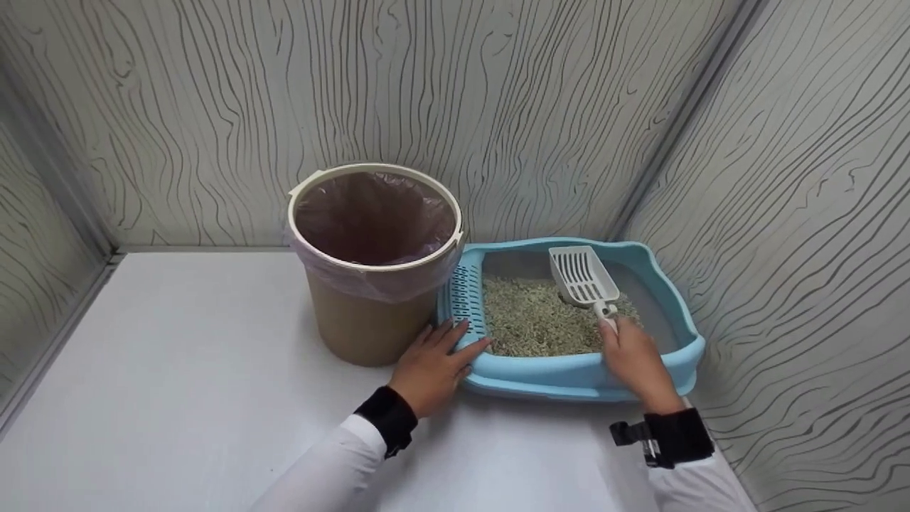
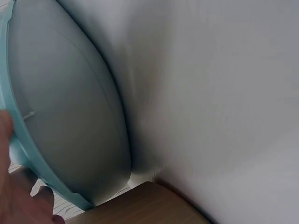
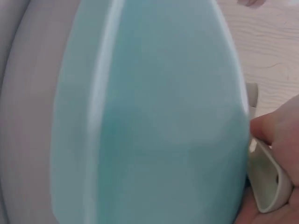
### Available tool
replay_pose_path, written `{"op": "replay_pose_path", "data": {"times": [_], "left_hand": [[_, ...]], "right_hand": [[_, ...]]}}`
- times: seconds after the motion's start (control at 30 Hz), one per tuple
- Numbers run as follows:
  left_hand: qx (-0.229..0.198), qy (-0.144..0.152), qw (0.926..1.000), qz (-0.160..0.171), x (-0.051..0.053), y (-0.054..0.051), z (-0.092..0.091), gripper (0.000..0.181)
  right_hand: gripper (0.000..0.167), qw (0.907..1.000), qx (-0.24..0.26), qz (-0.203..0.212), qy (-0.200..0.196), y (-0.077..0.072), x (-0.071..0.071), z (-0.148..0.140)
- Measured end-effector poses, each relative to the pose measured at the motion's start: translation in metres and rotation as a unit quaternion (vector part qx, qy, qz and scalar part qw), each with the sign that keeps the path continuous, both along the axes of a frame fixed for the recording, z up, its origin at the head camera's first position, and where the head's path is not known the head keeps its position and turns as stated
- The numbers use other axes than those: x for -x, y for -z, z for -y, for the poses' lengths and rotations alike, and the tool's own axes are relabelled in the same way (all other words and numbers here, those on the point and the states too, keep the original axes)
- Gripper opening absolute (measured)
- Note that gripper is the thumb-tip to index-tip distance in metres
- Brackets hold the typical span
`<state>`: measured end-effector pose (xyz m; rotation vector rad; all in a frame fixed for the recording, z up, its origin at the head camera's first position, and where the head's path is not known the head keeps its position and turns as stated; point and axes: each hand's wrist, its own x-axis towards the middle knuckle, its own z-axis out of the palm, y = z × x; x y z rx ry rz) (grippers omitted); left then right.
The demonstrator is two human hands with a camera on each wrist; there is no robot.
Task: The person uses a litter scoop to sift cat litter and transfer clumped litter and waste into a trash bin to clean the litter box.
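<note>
A blue litter box (image 1: 569, 366) with a slotted left ledge holds tan granular litter (image 1: 533, 320). In the head view, my right hand (image 1: 635, 359) grips the handle of a white slotted litter scoop (image 1: 584, 274), whose head is over the litter. The right wrist view shows the handle end (image 3: 268, 182) inside that hand, beside the box's outer wall (image 3: 173, 112). My left hand (image 1: 435, 366) rests with spread fingers on the box's front left corner, next to the bin. In the left wrist view, its fingers (image 2: 44, 198) lie at the box's rim (image 2: 28, 140).
A brown trash bin (image 1: 370, 327) with a cream rim and a purplish plastic liner (image 1: 384, 281) stands against the box's left side. Wood-grain patterned walls (image 1: 398, 85) close off the back and sides of the white table (image 1: 192, 398).
</note>
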<state>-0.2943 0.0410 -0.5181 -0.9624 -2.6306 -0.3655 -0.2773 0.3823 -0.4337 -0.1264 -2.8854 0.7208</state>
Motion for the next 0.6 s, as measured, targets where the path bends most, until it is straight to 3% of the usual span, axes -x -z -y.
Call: {"op": "replay_pose_path", "data": {"times": [0.2, 0.27, 0.33, 0.47, 0.6], "left_hand": [[-0.024, 0.016, 0.9992, -0.026, -0.017, -0.006, 0.016, 0.054], [-0.049, 0.030, 0.9975, -0.043, -0.025, -0.015, 0.025, 0.053], [-0.076, 0.046, 0.9928, -0.080, -0.033, -0.028, 0.035, 0.050], [-0.122, 0.056, 0.9725, -0.190, -0.038, -0.065, 0.061, 0.040], [-0.164, 0.019, 0.9459, -0.279, -0.027, -0.105, 0.089, 0.035]], "right_hand": [[0.034, 0.9986, 0.019, 0.046, -0.021, -0.006, -0.005, 0.001], [0.035, 0.9977, 0.025, 0.056, -0.031, -0.010, -0.006, -0.001], [0.036, 0.9972, 0.025, 0.059, -0.039, -0.015, -0.006, -0.003], [0.037, 0.9980, 0.009, 0.039, -0.048, -0.033, -0.005, -0.010], [0.040, 0.9973, -0.036, 0.037, -0.052, -0.059, 0.001, -0.019]]}}
